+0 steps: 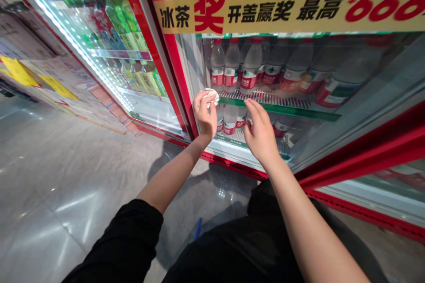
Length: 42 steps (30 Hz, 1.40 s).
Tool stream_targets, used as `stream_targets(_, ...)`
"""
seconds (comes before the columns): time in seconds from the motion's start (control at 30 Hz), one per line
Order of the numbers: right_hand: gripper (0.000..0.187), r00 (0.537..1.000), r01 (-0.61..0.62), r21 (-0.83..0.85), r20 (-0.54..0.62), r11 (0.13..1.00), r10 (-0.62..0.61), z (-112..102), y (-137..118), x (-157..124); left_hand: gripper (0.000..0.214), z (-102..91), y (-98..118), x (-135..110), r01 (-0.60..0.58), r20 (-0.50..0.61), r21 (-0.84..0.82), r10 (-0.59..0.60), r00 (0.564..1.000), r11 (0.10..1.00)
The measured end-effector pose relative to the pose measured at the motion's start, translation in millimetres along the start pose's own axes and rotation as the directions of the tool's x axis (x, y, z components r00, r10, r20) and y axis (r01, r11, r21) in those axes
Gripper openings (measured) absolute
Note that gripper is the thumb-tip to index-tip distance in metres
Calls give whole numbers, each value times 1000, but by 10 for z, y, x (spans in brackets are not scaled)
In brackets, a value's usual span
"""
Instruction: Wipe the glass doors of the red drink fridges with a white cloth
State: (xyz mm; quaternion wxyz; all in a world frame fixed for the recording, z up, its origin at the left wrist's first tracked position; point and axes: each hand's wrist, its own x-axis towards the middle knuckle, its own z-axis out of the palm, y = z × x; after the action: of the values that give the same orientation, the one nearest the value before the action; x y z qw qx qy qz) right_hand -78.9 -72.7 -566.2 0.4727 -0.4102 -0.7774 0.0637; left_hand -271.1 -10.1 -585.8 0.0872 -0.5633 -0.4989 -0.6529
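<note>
A crumpled white tissue (212, 96) is held in the fingers of my left hand (205, 112), close to the left side of a red-framed drinks fridge (172, 48). To the right, my right hand (261, 130) has its thumb apart from its fingers and holds nothing. It appears in front of the green shelf edge (292, 109); whether it touches anything I cannot tell. Behind both hands, water bottles (250, 68) with red caps and red labels stand in rows on the upper shelf. More bottles (229, 121) stand on the shelf below, partly hidden by my hands.
A yellow banner (275, 6) with printed characters crosses the fridge front. At left stands another lit fridge (126, 22) with green and red bottles. Stacked boxes (66, 79) line the far left. A blue stick-like object (198, 228) shows above the shiny grey floor (66, 177).
</note>
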Motion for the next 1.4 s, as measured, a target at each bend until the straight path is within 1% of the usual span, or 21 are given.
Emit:
stream_targets(0.07,75,1000,-7,4,-2,1000,7,-3,-5,3,21,-3,43,61,-33,38,-2,33,999,999)
stream_targets(0.1,75,1000,-9,4,-6,1000,9,-7,-8,4,21,-8,53,129,-37,38,-3,37,999,999)
stream_targets(0.2,75,1000,-12,4,-14,1000,12,-30,-17,5,23,-21,46,357,-11,-28,-15,11,1000,1000)
stream_targets(0.27,76,1000,-14,10,-10,1000,14,-52,-21,7,23,-16,27,426,15,-70,-14,-16,997,1000)
stream_targets(0.33,77,1000,-16,14,-4,1000,16,-74,-24,9,23,5,15,384,41,-88,-2,-41,995,999)
stream_targets(0.4,77,1000,-14,13,-9,1000,14,-92,-26,10,23,39,19,258,55,-88,13,-53,995,998)
stream_targets(0.5,76,1000,-5,5,-27,1000,6,-105,-30,10,22,99,55,54,31,-67,2,-31,997,1000)
stream_targets(0.57,76,999,-2,0,-36,1000,2,-109,-33,8,21,129,91,-1,9,-49,3,-8,999,1000)
stream_targets(0.63,75,999,1,-7,-37,1000,-1,-115,-33,7,22,142,126,38,-10,-55,31,12,998,999)
stream_targets(0.7,74,1000,5,-13,-28,1000,-5,-130,-30,7,23,138,152,138,-32,-68,57,36,997,998)
stream_targets(0.77,74,1000,3,-17,-20,1000,-4,-153,-23,6,23,128,168,236,-49,-63,56,53,997,997)
stream_targets(0.83,74,1000,-5,-20,-18,1000,4,-180,-13,2,24,129,179,271,-41,-63,38,44,997,998)
stream_targets(0.93,73,1000,-18,-19,-8,1000,18,-216,3,-9,24,171,204,157,1,-78,19,1,997,1000)
stream_targets(1.0,72,1000,-23,-16,3,1000,23,-233,12,-16,24,217,241,23,-11,-47,29,13,999,1000)
stream_targets(1.07,71,1000,-24,-16,4,1000,24,-244,18,-23,25,267,292,-80,-95,37,39,94,995,995)
stream_targets(1.13,69,1000,-26,-25,-1,999,26,-256,20,-28,25,308,343,-102,-210,121,22,206,971,978)
stream_targets(1.17,68,1000,-29,-33,-2,999,29,-263,21,-31,25,323,364,-79,-255,143,4,252,957,967)
stream_targets(1.2,67,999,-32,-40,-2,999,32,-272,20,-34,24,334,378,-38,-285,143,-14,284,948,958)
stream_targets(1.27,65,999,-41,-53,2,998,41,-294,19,-42,23,343,388,70,-296,104,-40,299,949,954)
stream_targets(1.33,64,999,-47,-58,3,997,48,-316,17,-52,23,344,375,154,-263,50,-58,266,963,963)
stream_targets(1.4,64,999,-51,-59,-1,997,51,-335,17,-61,23,349,349,163,-222,0,-58,223,975,973)
